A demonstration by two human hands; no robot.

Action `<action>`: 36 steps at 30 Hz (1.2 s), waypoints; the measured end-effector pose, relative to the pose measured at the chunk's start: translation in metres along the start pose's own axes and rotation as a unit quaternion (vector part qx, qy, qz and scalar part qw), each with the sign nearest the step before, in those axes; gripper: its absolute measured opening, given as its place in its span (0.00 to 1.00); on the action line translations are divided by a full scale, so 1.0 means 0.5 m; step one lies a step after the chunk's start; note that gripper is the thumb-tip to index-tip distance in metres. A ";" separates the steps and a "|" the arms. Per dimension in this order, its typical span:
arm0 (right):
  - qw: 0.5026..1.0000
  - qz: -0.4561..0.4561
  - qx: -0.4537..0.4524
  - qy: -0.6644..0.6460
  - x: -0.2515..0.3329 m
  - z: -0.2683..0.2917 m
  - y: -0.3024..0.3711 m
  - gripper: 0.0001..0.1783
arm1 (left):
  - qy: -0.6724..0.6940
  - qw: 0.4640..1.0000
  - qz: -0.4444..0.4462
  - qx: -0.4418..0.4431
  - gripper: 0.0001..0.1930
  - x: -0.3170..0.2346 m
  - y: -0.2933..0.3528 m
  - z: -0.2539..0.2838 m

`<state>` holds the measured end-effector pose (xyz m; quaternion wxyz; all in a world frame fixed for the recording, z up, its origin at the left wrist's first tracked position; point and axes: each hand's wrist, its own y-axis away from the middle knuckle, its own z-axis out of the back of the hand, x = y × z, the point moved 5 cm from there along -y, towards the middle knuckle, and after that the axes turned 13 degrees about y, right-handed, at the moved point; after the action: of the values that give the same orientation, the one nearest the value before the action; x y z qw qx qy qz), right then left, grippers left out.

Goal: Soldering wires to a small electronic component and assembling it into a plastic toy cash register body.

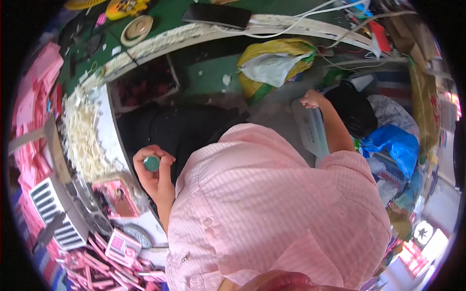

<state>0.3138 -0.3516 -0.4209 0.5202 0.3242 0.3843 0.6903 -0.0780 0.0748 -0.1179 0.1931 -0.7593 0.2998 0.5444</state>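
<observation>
My left hand (pixel 156 174) is closed round a small object with a round green end (pixel 151 163); the fingers hide the rest of it. That hand is beside the edge of a white work surface (pixel 109 111). On the other side, my right hand (pixel 312 99) is reached out with its fingers curled together. It is by the far end of a translucent plastic box (pixel 313 128). Whether it touches the box, or what its fingers hold, I cannot make out.
A pile of cream-coloured small pieces (pixel 85 138) lies at the left. Pink sticks (pixel 104 269) are heaped at the lower left. Ahead are a yellow-green sack (pixel 276 65), a black phone (pixel 217 15) and white cables (pixel 296 17). Black and blue bags (pixel 393 143) crowd the right.
</observation>
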 end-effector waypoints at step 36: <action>0.959 0.153 0.037 0.237 0.549 -0.249 -0.261 0.15 | -0.308 0.867 -0.349 0.178 0.16 0.166 -0.527 -0.197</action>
<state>0.2012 -0.0889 -0.5826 0.2900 0.2256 0.4679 0.8038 0.1865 0.1900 -0.1719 0.5844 -0.5611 0.0325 0.5854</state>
